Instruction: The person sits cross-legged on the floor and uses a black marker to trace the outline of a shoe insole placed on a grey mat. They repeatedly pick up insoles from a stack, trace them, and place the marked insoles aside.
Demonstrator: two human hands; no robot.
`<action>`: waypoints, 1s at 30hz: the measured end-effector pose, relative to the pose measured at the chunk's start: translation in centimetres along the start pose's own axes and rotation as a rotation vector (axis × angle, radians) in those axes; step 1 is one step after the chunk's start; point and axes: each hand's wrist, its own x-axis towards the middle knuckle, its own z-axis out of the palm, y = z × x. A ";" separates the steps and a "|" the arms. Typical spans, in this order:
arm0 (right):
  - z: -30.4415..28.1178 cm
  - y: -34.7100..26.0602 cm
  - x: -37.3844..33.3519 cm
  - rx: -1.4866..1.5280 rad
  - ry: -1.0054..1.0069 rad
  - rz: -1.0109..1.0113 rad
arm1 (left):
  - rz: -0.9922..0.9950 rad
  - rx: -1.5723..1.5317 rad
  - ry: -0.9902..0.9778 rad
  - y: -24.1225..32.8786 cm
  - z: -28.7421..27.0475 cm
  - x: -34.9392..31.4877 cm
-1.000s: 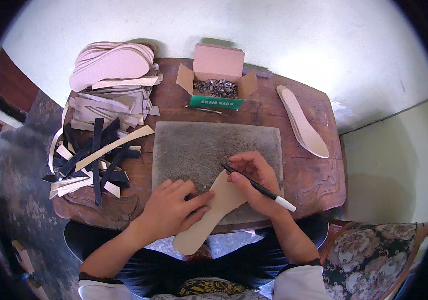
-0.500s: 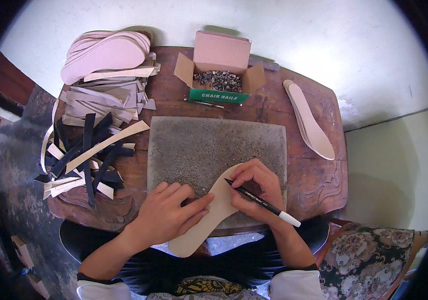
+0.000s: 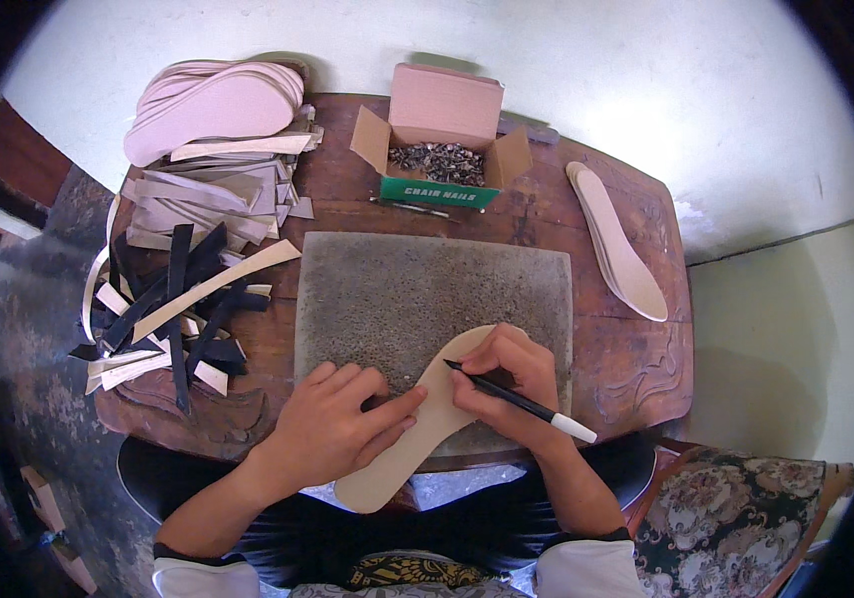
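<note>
A beige shoe insole (image 3: 399,456) lies slantwise over the front edge of the grey pitted slab (image 3: 387,289), its narrower end sticking out toward my lap. My left hand (image 3: 332,424) holds it from the left, thumb and fingers closed on its edge near the middle. In my right hand (image 3: 512,384) is a black marker pen (image 3: 532,405) with a white end, pinched between thumb and fingers. The pen's tip touches or hovers just over the insole's upper left edge; I cannot tell which. Part of the insole's wide end is hidden under my right hand.
Pink insoles (image 3: 218,112) are stacked at the far left, above grey strips (image 3: 213,199) and a heap of black and cream strips (image 3: 178,299). A green box of nails (image 3: 437,192) stands open behind the slab. More insoles (image 3: 614,239) lie at the right.
My right hand and the pen have shifted slightly left, the tip sliding a little down along the insole's edge. My left hand and the insole have stayed put.
</note>
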 end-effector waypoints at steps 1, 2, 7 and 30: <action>0.0 -0.1 0.0 0.011 -0.001 0.011 | 0.000 0.004 0.000 0.0 0.0 0.0; 0.0 0.0 0.0 0.009 0.001 0.001 | 0.001 0.009 0.000 0.0 -0.1 0.0; 0.0 0.3 0.0 -0.009 -0.013 -0.006 | 0.007 0.022 -0.001 0.0 0.1 -0.1; -0.1 0.0 0.1 -0.014 -0.042 -0.001 | -0.004 0.005 0.001 0.1 0.0 0.1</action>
